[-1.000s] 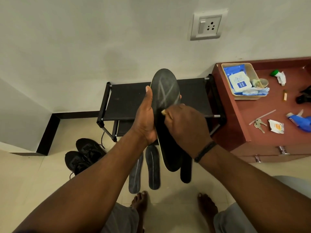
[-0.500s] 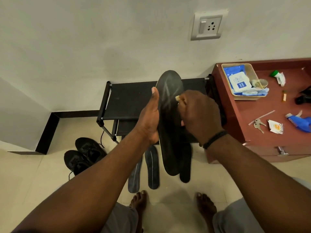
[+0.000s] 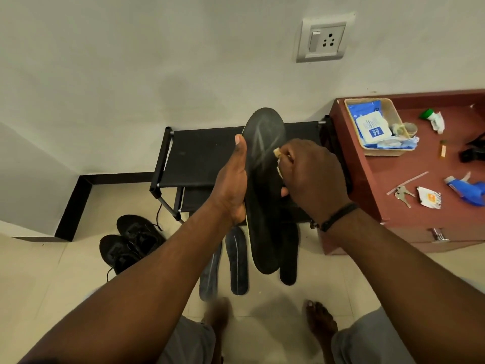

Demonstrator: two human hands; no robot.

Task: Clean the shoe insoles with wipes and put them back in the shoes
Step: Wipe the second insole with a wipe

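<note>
A long black insole [image 3: 263, 195] stands upright in front of me, its toe end up and streaked with damp marks. My left hand [image 3: 233, 185] grips its left edge, thumb pointing up. My right hand [image 3: 309, 174] pinches a small crumpled wipe [image 3: 277, 160] against the insole's right side, just below the toe. Three more dark insoles lie on the floor below: a grey insole [image 3: 210, 274], a middle insole [image 3: 238, 264] and a right insole [image 3: 288, 253] partly hidden behind the held one. A pair of black shoes [image 3: 128, 243] sits at lower left.
A black shoe rack [image 3: 199, 158] stands against the wall behind the insole. At right a red-brown cabinet [image 3: 409, 206] carries a basket [image 3: 378, 151] with a wipes pack [image 3: 371, 130], keys [image 3: 402, 194], a sachet and a blue bottle. My bare feet are on the tiled floor.
My right hand with the wipe has moved up the insole from its middle toward the toe, and the insole has shifted slightly right. My left hand keeps its grip.
</note>
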